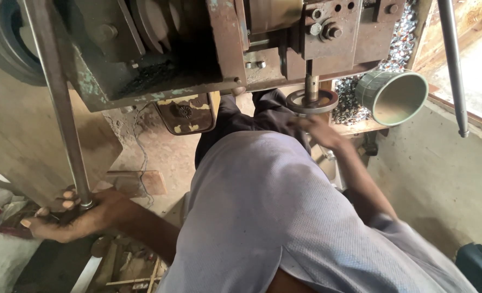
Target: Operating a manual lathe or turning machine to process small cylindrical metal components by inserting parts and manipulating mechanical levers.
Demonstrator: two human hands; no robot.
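Note:
My left hand (70, 214) is wrapped around the lower end of a long grey metal lever rod (56, 97) that runs up along the left side of a rusty press machine (219, 43). My right hand (319, 131) reaches forward to the round die plate (312, 103) under the machine's vertical ram (312, 86); the fingers are blurred and I cannot tell whether they hold anything. My grey shirt fills the lower middle of the view.
A green metal cup (393, 95) lies on its side to the right of the die, next to a heap of small shiny metal pieces (352, 106). A second rod (454, 65) hangs at the right. A pedal (186, 113) sits below the machine. Scraps litter the floor at lower left.

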